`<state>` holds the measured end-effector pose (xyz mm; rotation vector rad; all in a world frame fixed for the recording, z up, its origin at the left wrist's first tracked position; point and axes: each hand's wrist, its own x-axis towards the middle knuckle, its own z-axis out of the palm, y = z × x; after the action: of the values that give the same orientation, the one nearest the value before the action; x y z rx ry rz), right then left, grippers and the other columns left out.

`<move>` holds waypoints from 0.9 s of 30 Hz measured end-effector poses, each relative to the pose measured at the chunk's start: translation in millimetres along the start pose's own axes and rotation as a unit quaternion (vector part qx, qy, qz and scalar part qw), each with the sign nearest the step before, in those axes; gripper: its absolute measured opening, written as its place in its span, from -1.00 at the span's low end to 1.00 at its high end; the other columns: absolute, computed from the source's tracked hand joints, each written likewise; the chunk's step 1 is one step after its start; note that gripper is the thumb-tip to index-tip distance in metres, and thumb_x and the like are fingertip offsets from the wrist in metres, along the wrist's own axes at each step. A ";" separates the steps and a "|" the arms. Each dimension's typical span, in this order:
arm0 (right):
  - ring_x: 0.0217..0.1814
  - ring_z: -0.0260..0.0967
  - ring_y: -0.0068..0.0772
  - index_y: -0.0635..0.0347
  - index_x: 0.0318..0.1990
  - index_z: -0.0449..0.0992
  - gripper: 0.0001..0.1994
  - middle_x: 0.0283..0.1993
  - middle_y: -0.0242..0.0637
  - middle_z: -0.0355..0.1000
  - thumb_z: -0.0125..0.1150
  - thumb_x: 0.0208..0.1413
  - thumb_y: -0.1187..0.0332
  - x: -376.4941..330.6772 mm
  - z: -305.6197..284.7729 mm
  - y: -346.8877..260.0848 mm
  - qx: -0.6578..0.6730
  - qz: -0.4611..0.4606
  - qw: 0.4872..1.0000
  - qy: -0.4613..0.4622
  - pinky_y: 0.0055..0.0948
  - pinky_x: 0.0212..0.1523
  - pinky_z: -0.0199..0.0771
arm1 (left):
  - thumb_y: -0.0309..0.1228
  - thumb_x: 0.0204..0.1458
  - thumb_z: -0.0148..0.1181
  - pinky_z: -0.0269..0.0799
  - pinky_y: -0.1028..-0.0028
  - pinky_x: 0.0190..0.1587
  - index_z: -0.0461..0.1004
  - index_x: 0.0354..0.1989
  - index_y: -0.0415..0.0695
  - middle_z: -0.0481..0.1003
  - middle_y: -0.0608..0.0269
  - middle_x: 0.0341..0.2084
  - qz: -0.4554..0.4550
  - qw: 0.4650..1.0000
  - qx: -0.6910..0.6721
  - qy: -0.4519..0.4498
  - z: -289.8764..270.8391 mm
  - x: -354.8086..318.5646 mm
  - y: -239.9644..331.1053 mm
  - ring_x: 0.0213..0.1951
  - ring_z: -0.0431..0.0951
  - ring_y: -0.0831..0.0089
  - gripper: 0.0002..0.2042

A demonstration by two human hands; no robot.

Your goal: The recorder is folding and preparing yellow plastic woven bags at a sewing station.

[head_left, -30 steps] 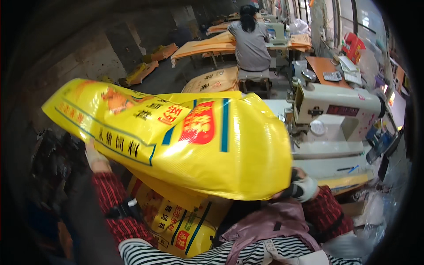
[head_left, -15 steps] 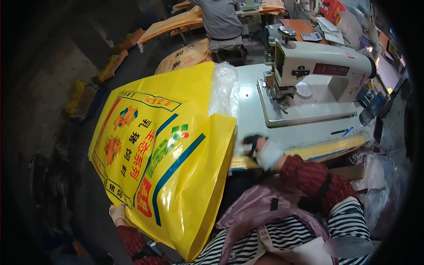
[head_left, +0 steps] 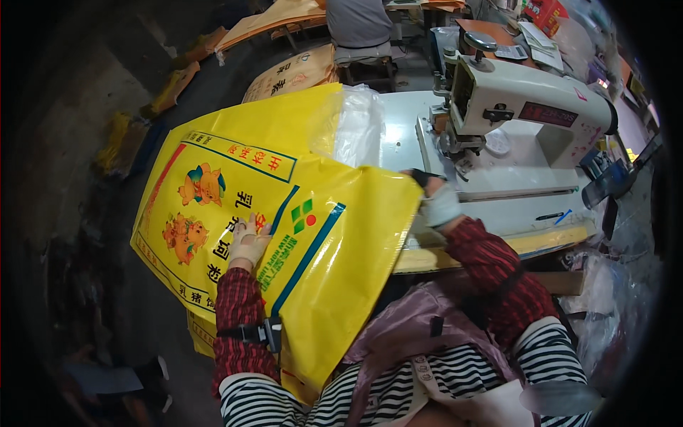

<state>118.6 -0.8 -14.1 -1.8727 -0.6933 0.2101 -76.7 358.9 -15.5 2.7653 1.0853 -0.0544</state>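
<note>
The yellow sack (head_left: 284, 235) hangs off the worktop (head_left: 405, 128) edge, long axis running toward the sewing machine (head_left: 526, 107). The left hand (head_left: 249, 242) rests flat and open on its face; the right hand (head_left: 435, 199) is closed on its upper edge, nearer the machine.

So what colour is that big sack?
Bright yellow sack, with blue stripes and red printing; the head view shows it.
</note>
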 end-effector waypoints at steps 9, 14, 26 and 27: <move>-0.12 0.46 -0.32 0.27 -0.05 0.41 -0.72 -0.16 -0.16 0.47 0.11 0.10 0.35 -83.0 -40.7 107.0 0.131 0.011 0.989 -0.062 -0.39 -0.13 0.46 | -0.42 0.01 0.16 0.33 0.28 0.01 0.39 -0.03 -0.28 0.44 -0.08 -0.13 0.088 0.925 -0.077 0.362 25.6 -53.6 -46.6 -0.07 0.42 0.05 -0.65; -0.40 0.35 -0.58 0.35 -0.10 0.45 -0.71 -0.36 -0.32 0.47 0.12 0.07 0.36 -81.4 -45.0 103.8 0.331 0.194 0.923 0.024 -0.60 -0.37 0.35 | -0.31 0.12 0.04 0.29 0.26 0.10 0.33 0.01 -0.27 0.42 0.06 -0.04 -0.316 0.653 -0.646 0.240 50.8 -192.0 -124.9 0.04 0.39 0.25 -0.65; -0.40 0.43 -0.05 0.26 -0.35 0.44 -0.80 -0.46 -0.08 0.46 0.17 0.00 0.30 -85.5 -7.8 83.1 -0.127 0.019 0.990 -0.054 -0.29 -0.40 0.37 | -0.39 0.09 0.03 0.41 0.29 -0.14 0.40 -0.07 -0.21 0.50 -0.01 -0.25 -0.328 0.851 -0.403 0.074 253.4 -369.0 -165.2 -0.14 0.49 0.12 -0.74; -0.41 0.42 -0.04 0.25 -0.30 0.43 -0.78 -0.44 -0.09 0.45 0.18 0.01 0.28 -84.5 -10.9 96.0 -0.150 -0.013 0.987 -0.048 -0.26 -0.37 0.38 | -0.40 0.06 0.06 0.43 0.30 -0.19 0.43 -0.12 -0.22 0.52 -0.05 -0.31 -0.394 0.866 -0.296 0.089 194.4 -345.9 -120.3 -0.20 0.52 0.09 -0.76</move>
<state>89.7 -80.5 -110.4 -2.1491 -0.8520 0.1885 -406.9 180.0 -191.2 1.6800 1.8337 0.3712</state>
